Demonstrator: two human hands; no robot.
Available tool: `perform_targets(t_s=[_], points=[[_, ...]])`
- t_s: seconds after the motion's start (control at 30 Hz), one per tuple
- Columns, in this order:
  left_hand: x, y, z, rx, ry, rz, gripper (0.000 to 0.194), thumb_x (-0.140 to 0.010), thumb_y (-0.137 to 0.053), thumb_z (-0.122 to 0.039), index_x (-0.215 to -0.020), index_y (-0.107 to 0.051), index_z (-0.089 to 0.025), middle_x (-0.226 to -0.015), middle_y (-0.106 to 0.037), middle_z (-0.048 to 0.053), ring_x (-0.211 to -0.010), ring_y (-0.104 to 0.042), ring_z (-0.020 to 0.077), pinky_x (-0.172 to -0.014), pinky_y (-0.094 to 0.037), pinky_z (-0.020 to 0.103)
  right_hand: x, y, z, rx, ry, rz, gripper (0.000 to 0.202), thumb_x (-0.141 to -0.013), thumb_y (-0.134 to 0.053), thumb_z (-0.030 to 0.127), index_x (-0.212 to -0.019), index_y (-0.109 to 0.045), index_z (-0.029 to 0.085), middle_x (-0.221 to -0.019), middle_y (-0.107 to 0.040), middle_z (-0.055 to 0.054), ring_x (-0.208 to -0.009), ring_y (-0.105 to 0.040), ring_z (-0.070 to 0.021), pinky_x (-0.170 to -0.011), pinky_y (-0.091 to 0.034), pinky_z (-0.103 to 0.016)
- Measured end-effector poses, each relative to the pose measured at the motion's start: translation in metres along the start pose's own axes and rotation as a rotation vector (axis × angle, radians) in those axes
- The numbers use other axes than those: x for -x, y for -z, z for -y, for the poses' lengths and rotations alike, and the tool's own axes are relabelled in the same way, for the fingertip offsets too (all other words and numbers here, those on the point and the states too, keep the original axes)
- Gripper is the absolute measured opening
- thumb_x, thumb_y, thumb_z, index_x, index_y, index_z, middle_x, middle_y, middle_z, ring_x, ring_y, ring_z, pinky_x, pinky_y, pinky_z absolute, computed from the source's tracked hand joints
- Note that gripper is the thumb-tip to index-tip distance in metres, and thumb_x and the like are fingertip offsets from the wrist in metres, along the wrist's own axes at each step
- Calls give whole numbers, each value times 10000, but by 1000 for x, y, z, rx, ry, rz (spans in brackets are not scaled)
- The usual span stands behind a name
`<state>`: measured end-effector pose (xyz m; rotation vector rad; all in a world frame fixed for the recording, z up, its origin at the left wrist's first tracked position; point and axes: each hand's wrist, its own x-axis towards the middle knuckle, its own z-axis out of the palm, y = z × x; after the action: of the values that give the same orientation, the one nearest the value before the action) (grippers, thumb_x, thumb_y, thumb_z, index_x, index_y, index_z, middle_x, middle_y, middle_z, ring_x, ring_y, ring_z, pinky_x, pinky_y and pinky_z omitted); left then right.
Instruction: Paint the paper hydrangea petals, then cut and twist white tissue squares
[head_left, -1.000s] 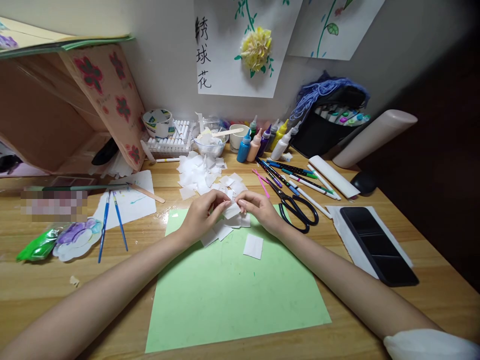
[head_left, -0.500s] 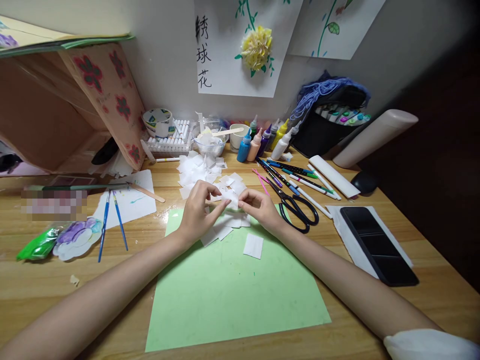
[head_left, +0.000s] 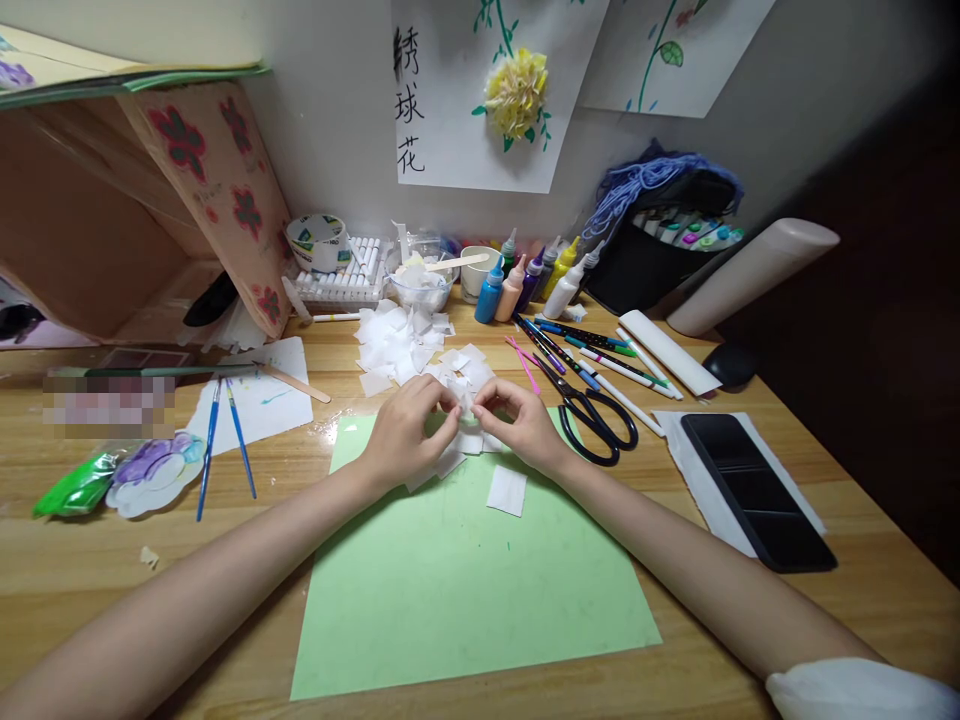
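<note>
My left hand (head_left: 411,428) and my right hand (head_left: 521,428) meet over the far edge of a green sheet (head_left: 480,590). Between their pinched fingertips is a small white paper piece (head_left: 466,404), mostly covered by the fingers. Under and behind the fingers lie more white paper squares (head_left: 471,441), partly hidden. One single paper square (head_left: 507,492) rests on the green sheet, nearer to me than the right hand. Beyond the hands a loose pile of white paper pieces (head_left: 396,340) spreads over the wooden table.
Black-handled scissors (head_left: 589,410) and several pens (head_left: 622,395) lie right of my hands. A phone (head_left: 757,490) is farther right. Paint bottles (head_left: 489,292) and a bowl of paper scraps (head_left: 420,290) stand behind. On the left are paintbrushes (head_left: 240,440) and a paint palette (head_left: 154,475).
My left hand has closed its fingertips onto the paper piece and moved slightly right and nearer to me. The right hand stays close to its place, still pinching.
</note>
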<state>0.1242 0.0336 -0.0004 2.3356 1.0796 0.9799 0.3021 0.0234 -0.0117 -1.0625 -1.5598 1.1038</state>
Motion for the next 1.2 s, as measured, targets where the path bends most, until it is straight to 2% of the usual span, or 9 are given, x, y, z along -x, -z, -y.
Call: perform_targets(t_s=[0.2,0.43,0.63,0.83,0.97,1.1,1.2], points=[[-1,2,1,113,144,-72,100,-827,-502,-200,-732,-476,-186,-726,-500,-2,-673,-469,124,-608,-378,253,-1,1,-1,-44,-23,-27,115,-781,-582,260,-732,-506,190,-708,-494,15,-660,-495,-119,-622,-405,-258],[-4,4,0,184,237,-117,113,-804,-507,-179,-695,-477,-187,-688,-490,-16,-614,-435,110,-554,-341,241,-3,2,-4,-95,-45,-48,141,-758,-573,270,-704,-465,196,-672,-443,32,-609,-447,-112,-579,-364,-257],[-4,3,7,265,362,-193,126,-794,-499,-188,-670,-473,-188,-634,-465,-33,-536,-382,96,-514,-312,239,-3,3,-5,-114,-65,-61,149,-739,-556,275,-685,-436,205,-650,-440,34,-596,-431,-119,-572,-342,-262],[-5,-1,19,369,461,-215,124,-807,-507,-258,-702,-493,-194,-648,-495,-22,-580,-471,117,-549,-373,250,-3,4,-3,-121,-78,-84,152,-731,-554,281,-680,-431,208,-647,-437,31,-594,-438,-122,-571,-349,-266],[-6,0,18,385,469,-185,197,-841,-486,-377,-769,-524,-197,-704,-528,-5,-638,-505,136,-597,-408,267,-4,4,-3,-124,-88,-93,182,-733,-566,312,-677,-428,208,-638,-445,31,-590,-443,-122,-563,-356,-265],[-6,2,11,279,411,-105,262,-828,-521,-433,-930,-579,-198,-852,-563,19,-708,-513,136,-649,-409,275,-3,4,-2,-130,-75,-66,171,-744,-568,301,-688,-436,206,-641,-444,31,-595,-439,-123,-571,-348,-268],[-6,1,10,225,367,-78,221,-831,-529,-402,-802,-577,-188,-776,-549,7,-682,-489,131,-614,-381,263,-3,4,-2,-127,-61,-48,153,-753,-560,280,-695,-440,204,-653,-437,30,-600,-435,-123,-579,-339,-270]])
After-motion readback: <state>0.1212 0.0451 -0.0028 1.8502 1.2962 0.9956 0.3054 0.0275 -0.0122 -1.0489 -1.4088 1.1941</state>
